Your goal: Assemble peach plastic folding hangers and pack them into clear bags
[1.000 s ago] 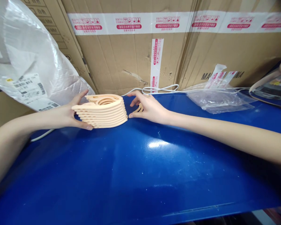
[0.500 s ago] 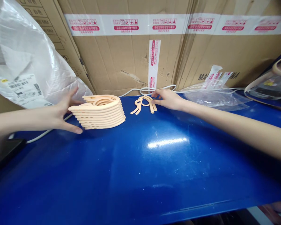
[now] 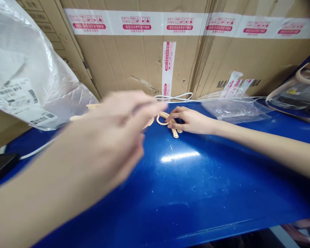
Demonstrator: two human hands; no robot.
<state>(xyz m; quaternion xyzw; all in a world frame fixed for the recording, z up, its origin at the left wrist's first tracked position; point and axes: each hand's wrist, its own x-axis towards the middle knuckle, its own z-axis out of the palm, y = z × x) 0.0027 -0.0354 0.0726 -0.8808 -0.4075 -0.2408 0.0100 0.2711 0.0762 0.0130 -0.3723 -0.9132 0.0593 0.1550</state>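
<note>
“MA…” on R ctn [image 3: 250,57], “MM” L ctn [image 3: 62,41]

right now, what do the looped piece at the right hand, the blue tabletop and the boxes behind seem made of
Looped piece at the right hand: probably plastic, smooth and matt, evenly peach. Blue tabletop: perhaps painted metal or laminate, glossy, since light reflects sharply off it. Boxes: cardboard, dull brown, with creases and scuffs.

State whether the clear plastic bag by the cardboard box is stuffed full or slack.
Slack: the clear plastic bag lies low and crumpled on the blue table, which shows through it.
</note>
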